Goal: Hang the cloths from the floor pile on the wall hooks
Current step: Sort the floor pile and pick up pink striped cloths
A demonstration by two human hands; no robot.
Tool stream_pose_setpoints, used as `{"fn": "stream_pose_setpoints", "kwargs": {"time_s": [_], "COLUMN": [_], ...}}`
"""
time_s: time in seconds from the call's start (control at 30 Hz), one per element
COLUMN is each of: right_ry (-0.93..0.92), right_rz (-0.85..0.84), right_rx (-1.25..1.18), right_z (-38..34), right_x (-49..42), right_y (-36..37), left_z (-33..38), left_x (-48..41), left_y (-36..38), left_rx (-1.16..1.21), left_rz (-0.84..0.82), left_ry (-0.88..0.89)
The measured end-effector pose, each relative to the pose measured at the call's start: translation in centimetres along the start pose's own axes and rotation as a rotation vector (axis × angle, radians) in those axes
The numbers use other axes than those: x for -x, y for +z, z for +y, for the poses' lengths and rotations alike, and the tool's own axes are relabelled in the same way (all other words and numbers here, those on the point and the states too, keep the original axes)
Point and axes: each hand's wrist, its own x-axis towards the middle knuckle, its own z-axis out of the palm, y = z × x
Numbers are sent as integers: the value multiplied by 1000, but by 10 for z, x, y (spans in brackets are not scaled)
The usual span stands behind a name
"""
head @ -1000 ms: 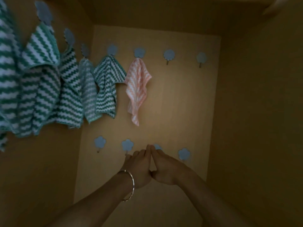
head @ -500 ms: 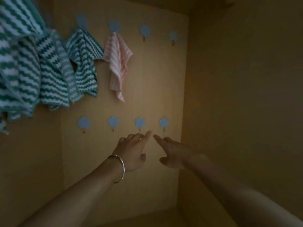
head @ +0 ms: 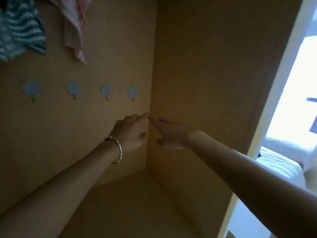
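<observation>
Both hands have drifted to the right since the earlier frame. The view has turned with them, so the hung cloths now sit at the upper left edge.

Two bare forearms rise from the bottom corners, the left one with a bracelet (head: 118, 152). In the middle of the frame the left hand (head: 132, 131) and the right hand (head: 169, 134) hold nothing. Each stretches its forefinger, the other fingers are loosely bent, and the two tips almost meet in front of the wall corner.

The floor pile is not in view, so I judge that the next cloth must first be fetched from below. It is better to pinch it by one corner with both hands and slip that corner fully over the small peg.

Four flower hooks (head: 106, 90) wait bare at middle left. Above them hang a green striped cloth (head: 20, 28) and a pink cloth (head: 73, 28), both blurred.

The walls (head: 205, 66) and the floor (head: 128, 203) are plain, yellowish and dim. At the right edge a bright doorway (head: 300, 100) shows what seems to be white bedding (head: 281, 165).
</observation>
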Motion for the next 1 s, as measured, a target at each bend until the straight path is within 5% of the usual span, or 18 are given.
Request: {"fn": "stream_pose_setpoints", "kwargs": {"time_s": [0.17,0.43,0.57,1.0], "right_ry": [55,-162,13,1009], "right_rz": [98,638,654,241], "right_rx": [44,52,152,48], "right_z": [26,96,168,355], "right_x": [44,178,258,598], "right_y": [-24,-77,-82,-12], "left_z": [46,200,299,658], "left_x": [-15,-24,-29,6], "left_y": [-14,-55,-52,92], "left_rx": [70,91,108,234], "left_rz": [262,804,707,153], "left_ry": [134,479,645,1023]}}
